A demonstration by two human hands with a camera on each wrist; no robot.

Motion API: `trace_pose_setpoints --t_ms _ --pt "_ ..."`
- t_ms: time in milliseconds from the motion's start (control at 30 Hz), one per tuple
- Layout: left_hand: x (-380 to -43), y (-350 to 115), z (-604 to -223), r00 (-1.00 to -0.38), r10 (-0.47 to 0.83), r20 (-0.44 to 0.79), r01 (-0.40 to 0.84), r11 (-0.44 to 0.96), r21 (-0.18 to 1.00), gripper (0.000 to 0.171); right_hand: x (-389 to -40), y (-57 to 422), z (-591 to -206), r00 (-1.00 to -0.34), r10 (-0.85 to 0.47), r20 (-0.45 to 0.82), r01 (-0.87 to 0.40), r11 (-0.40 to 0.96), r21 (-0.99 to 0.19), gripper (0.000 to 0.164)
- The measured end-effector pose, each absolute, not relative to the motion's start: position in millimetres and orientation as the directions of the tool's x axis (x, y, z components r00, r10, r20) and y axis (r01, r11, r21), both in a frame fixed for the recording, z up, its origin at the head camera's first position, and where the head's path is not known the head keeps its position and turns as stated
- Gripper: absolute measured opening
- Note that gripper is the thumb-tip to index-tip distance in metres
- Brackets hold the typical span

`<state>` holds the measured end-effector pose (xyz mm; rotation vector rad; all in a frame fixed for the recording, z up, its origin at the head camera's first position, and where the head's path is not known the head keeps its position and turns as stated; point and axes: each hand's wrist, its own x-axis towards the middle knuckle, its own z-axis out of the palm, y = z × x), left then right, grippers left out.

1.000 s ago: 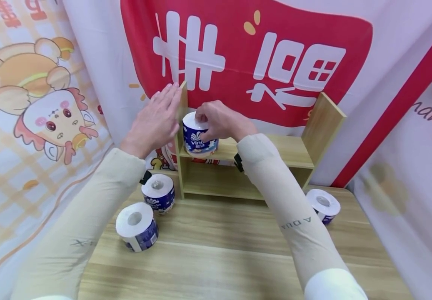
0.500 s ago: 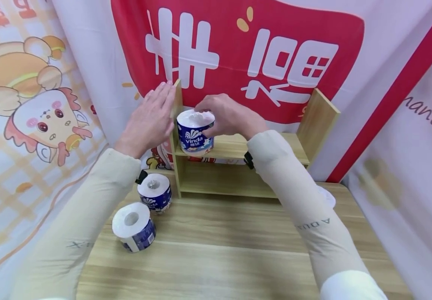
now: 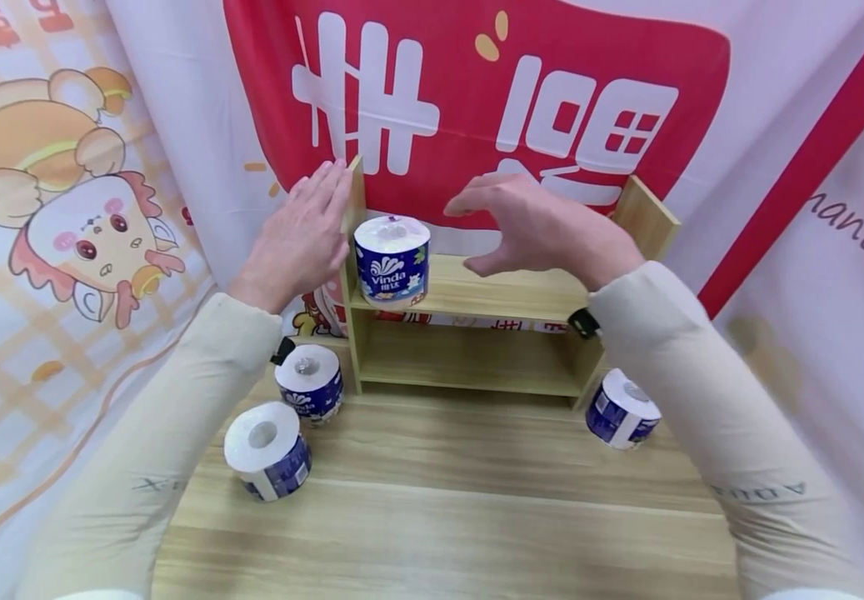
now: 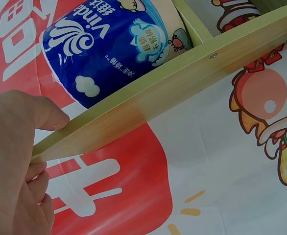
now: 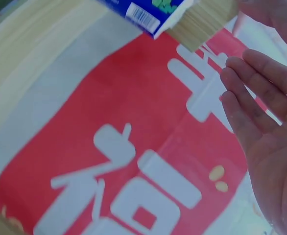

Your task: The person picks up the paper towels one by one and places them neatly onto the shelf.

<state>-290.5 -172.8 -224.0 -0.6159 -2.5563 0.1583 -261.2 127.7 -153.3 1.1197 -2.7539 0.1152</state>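
A toilet paper roll (image 3: 392, 265) in a blue and white wrapper stands upright on the upper board of a small wooden shelf (image 3: 476, 379), close to its left side panel. My left hand (image 3: 298, 233) holds that side panel (image 4: 133, 105) at its upper end; the left wrist view shows the thumb on one side and the fingers on the other. To the right of the roll, my right hand (image 3: 540, 225) is above the upper board, fingers spread apart from the thumb and nothing between them. The right wrist view shows its open palm (image 5: 275, 166) and part of the roll (image 5: 138, 14).
Two more toilet paper rolls, a rear one (image 3: 310, 382) and a front one (image 3: 268, 450), stand left on the wooden table (image 3: 432, 517). Another roll (image 3: 621, 408) stands at the right, partly behind my right sleeve. A red and white printed cloth (image 3: 476, 108) hangs behind the shelf.
My right hand has let go of the roll on the upper board and moved away to the right. The roll stays at the left end. My left hand keeps its place at the panel.
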Motion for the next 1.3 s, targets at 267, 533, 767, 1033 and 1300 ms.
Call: trace_pose_setpoints --t_ms 267,533,767,1033,1300 --pt "-292 -171 -224 -0.779 0.45 0.436 0.398 0.893 -0.209 0.086 -233 169 -145 -0.753 -0.647 0.12 -0.646 0.762 0.047 0.068" --pt "-290 -173 -220 -0.783 0.449 0.43 0.396 0.893 -0.212 0.086 -217 209 -161 -0.787 -0.608 0.104 -0.607 0.793 0.045 0.063" --pt "-290 -173 -222 -0.779 0.454 0.433 0.401 0.891 -0.213 0.087 -212 246 -181 -0.834 -0.549 0.057 -0.549 0.835 0.018 0.06" --pt "-291 -172 -222 -0.78 0.453 0.432 0.399 0.892 -0.214 0.087 -210 284 -206 -0.861 -0.508 0.037 -0.509 0.861 -0.013 0.056" --pt "-290 -171 -222 -0.787 0.448 0.425 0.395 0.894 -0.211 0.086 -210 318 -236 -0.872 -0.49 -0.016 -0.488 0.871 -0.057 0.064"
